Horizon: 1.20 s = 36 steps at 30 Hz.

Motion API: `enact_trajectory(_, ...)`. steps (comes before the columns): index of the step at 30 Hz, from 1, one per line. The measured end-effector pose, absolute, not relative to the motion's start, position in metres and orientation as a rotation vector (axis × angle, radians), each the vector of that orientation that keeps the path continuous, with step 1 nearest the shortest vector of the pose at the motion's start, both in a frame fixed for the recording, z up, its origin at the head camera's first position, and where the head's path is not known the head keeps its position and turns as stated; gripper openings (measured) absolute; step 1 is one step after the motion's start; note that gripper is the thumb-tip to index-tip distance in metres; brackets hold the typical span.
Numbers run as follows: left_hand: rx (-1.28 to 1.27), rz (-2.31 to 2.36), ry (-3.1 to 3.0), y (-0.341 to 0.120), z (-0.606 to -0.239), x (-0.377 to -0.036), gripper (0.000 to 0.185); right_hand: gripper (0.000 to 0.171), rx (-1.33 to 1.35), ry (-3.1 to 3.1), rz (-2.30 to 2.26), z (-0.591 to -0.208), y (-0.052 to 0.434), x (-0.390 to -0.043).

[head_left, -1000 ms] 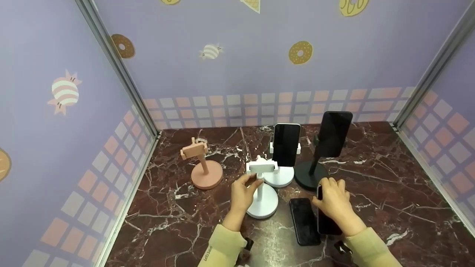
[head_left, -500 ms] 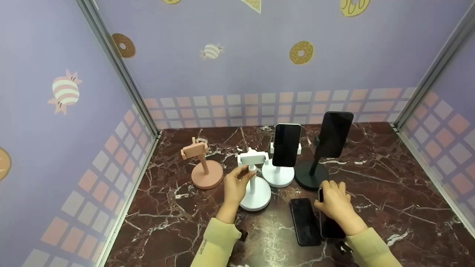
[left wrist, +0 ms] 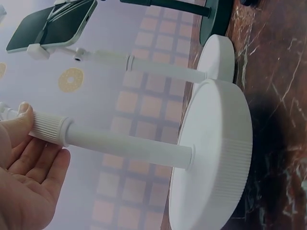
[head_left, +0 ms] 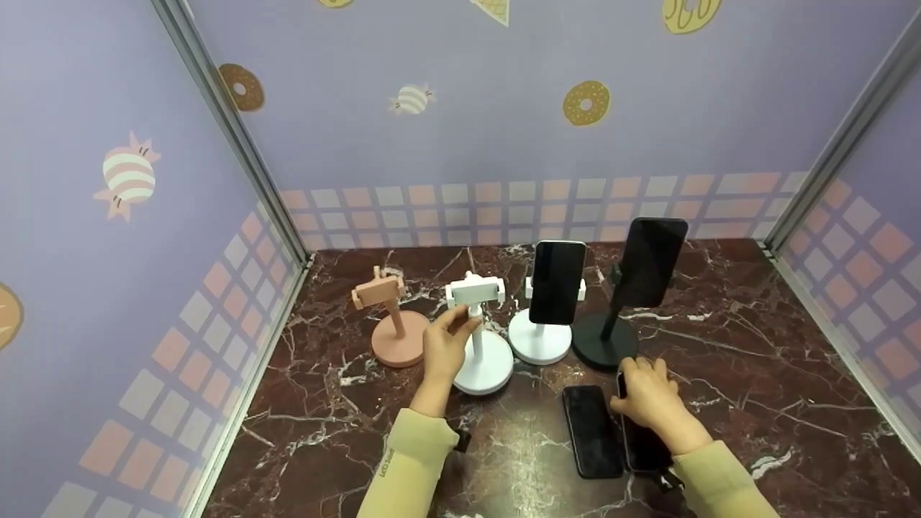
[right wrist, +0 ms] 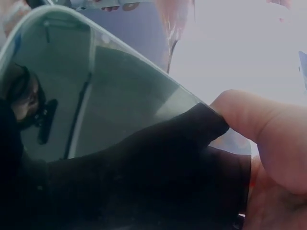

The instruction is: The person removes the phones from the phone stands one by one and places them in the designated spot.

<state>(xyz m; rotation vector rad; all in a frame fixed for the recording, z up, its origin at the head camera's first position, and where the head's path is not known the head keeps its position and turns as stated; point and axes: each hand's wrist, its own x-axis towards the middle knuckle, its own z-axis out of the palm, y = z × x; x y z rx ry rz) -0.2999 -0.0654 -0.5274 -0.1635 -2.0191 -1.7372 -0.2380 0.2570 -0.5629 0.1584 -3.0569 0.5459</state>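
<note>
My left hand (head_left: pixel 444 347) pinches the post of a white phone stand (head_left: pixel 486 368) just below its vacant clamp. In the left wrist view, thumb and fingers wrap the ribbed collar, and the round base (left wrist: pixel 211 158) is tilted. My right hand (head_left: pixel 650 394) grips a dark smartphone (head_left: pixel 642 447) by its upper edges. Filling much of the right wrist view is the phone's glossy screen (right wrist: pixel 129 110), with my thumb at its edge. Left of that hand a second black smartphone (head_left: pixel 593 432) lies flat on the marble-patterned table (head_left: pixel 331 446).
A pink phone stand (head_left: pixel 400 338) with nothing in its clamp stands at left. Behind, another white stand (head_left: pixel 540 338) bears an upright phone (head_left: pixel 557 282). Beside it a black stand (head_left: pixel 606 342) carries a black phone (head_left: pixel 653 262). Patterned walls enclose the table at the back and sides.
My left hand has carried the white stand left and farther back, between the pink stand and the other white one. The phone in my right hand has shifted slightly right and toward me.
</note>
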Motion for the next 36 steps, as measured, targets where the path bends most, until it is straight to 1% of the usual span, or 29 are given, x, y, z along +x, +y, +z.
enact_trajectory(8, -0.165, -1.762, -2.015, -0.071, -0.527, -0.314, 0.026, 0.047, 0.167, -3.121, 0.56, -0.569, 0.258, -0.241)
enact_trajectory(17, -0.146, -1.734, -2.051, -0.076, -0.528, -0.328, 0.026, 0.042, 0.171, -3.145, 0.586, -0.573, 0.259, -0.242)
enact_trajectory(29, -0.115, -1.748, -2.111, -0.084, -0.528, -0.349, 0.029, 0.047, 0.15, -3.189, 0.629, -0.579, 0.261, -0.245)
enact_trajectory(36, -0.104, -1.695, -2.13, -0.088, -0.532, -0.355, 0.029, 0.05, 0.141, -3.218, 0.66, -0.582, 0.262, -0.248)
